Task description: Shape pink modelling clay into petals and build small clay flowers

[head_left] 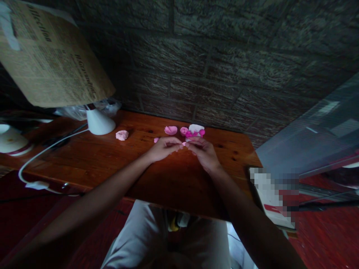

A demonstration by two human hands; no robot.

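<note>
Between the fingertips of both hands is a small pink piece (184, 144), soft-looking like modelling clay. My left hand (165, 148) pinches its left side, and my right hand (204, 152) pinches the right side. Just beyond them lie a pink cup-shaped piece (171, 130), a pink rose-like lump (184, 130), bright magenta pieces (193, 134) and a white lump (196, 128). A small pink bit (156, 140) shows beside my left hand, partly hidden by it. Farther left sits a pale pink crumpled lump (122, 135).
A lamp with a newsprint shade (64, 63) and white base (101, 122) stands on the wooden table (112, 164), its white cord (33, 158) looping over the front edge. A paper cup (12, 140) is at far left. A dark stone wall (190, 56) rises behind.
</note>
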